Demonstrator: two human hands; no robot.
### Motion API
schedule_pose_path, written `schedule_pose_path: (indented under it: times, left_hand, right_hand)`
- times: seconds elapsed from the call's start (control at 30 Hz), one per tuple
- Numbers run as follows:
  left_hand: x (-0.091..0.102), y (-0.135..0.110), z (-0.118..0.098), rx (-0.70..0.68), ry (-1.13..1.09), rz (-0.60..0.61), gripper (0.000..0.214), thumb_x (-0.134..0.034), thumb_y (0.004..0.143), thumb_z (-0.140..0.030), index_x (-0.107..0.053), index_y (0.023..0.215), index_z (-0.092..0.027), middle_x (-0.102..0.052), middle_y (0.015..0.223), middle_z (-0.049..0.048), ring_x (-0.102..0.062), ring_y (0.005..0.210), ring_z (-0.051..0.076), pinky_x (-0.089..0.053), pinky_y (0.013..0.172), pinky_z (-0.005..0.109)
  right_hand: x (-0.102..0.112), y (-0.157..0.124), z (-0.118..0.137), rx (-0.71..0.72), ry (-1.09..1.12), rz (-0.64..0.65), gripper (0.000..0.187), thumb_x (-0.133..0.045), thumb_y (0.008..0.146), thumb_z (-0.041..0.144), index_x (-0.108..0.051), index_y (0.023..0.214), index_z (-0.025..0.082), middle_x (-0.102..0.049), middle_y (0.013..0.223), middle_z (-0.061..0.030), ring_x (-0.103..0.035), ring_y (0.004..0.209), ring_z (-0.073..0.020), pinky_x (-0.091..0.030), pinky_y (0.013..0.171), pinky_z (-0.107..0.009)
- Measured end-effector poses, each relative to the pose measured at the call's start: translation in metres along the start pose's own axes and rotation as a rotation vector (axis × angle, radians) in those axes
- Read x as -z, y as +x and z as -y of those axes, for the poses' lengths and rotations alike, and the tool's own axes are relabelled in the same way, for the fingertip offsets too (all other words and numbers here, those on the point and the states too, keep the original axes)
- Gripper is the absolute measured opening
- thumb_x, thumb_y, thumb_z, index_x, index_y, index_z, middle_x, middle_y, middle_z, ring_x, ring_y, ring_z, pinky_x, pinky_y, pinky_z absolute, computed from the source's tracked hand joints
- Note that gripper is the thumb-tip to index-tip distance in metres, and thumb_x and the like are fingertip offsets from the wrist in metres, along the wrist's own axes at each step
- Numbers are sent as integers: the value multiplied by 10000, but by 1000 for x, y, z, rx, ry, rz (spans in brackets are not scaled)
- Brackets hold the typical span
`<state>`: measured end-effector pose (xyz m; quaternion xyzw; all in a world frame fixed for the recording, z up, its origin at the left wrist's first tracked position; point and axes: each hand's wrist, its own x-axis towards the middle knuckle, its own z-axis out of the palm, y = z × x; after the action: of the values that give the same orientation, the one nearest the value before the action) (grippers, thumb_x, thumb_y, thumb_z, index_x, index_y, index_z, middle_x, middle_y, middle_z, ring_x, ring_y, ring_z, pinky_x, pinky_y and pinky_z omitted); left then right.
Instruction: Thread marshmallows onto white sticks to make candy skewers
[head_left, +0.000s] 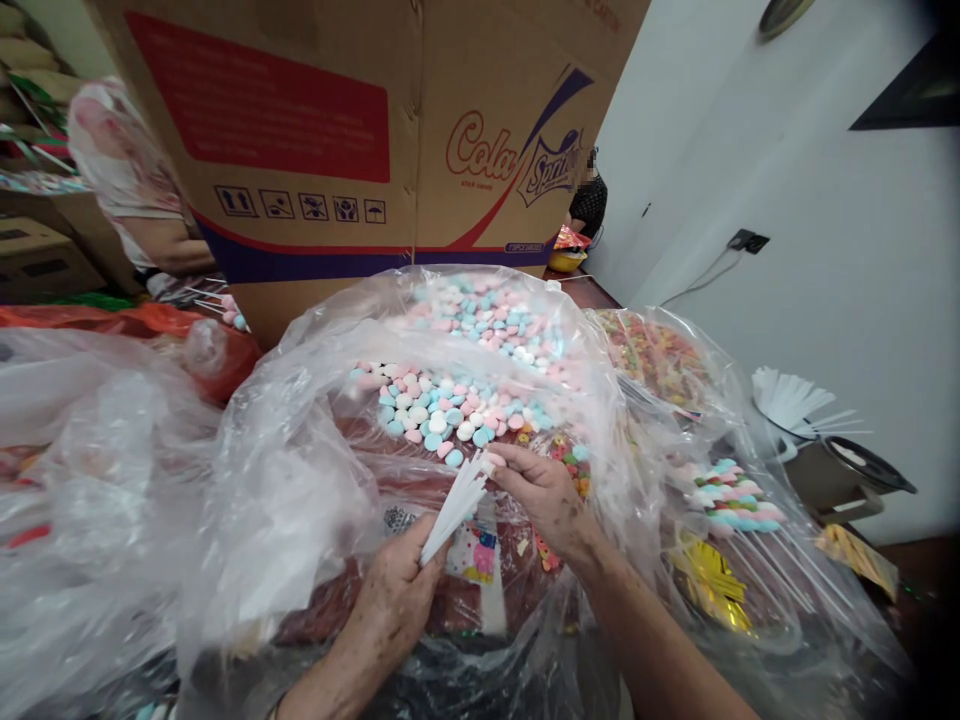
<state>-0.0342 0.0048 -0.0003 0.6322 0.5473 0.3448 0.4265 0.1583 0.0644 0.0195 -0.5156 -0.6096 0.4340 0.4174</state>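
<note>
My left hand (pixel 401 575) is closed around a bundle of thin white sticks (pixel 457 510), which slant up and to the right. At their upper ends, the fingers of my right hand (pixel 536 490) pinch what looks like a small pale pink marshmallow (pixel 493 460), partly hidden by the fingers. Just beyond both hands, pink, white and blue marshmallows (pixel 435 415) lie loose in a large clear plastic bag (pixel 300 400). Off to the right rest several sticks threaded with coloured marshmallows (pixel 739 500).
A tall cardboard box (pixel 322 130) stands behind the bag. To the right are a dark jug (pixel 840 480), more white sticks (pixel 795 395), gold ties (pixel 716 580) and a bag of colourful sweets (pixel 660 360). Another person (pixel 142 190) works at the left behind the box; a second is partly visible behind it.
</note>
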Motion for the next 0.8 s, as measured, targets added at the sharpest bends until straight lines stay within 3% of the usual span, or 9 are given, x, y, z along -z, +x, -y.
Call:
schedule_pose_path:
  times: [0.33, 0.6, 0.7, 0.8]
  left_hand:
    - [0, 0, 7, 40, -5, -56, 296, -454, 878, -427, -622, 764, -212, -506, 573, -36, -462, 549, 172, -372, 545, 261]
    - [3, 0, 2, 7, -18, -89, 264, -484, 833, -407, -619, 695, -226, -475, 525, -47, -438, 506, 169, -374, 517, 256]
    - [4, 1, 2, 21, -30, -87, 312, -496, 831, -413, -546, 581, -233, -471, 507, -47, -439, 505, 163, -376, 522, 255]
    - [3, 1, 5, 46, -28, -82, 362, -506, 835, -429, -514, 533, -230, -475, 493, -47, -443, 506, 158, -370, 526, 253]
  right_hand:
    - [-13, -16, 0, 194, -208, 3, 345, -512, 933, 313, -682, 1227, 256, -730, 1138, -39, -688, 1007, -231, -510, 937, -372]
    - [-29, -30, 11, 275, -307, 152, 400, -401, 970, 242, -601, 1315, 210, -667, 1267, -95, -662, 1073, -209, -489, 956, -343]
    - [-22, -31, 17, 283, -329, 183, 392, -429, 963, 251, -582, 1323, 224, -660, 1272, -80, -640, 1105, -200, -476, 966, -329]
    - [2, -33, 20, 242, -416, 69, 374, -454, 953, 267, -562, 1308, 220, -687, 1190, -67, -637, 1073, -199, -473, 943, -318]
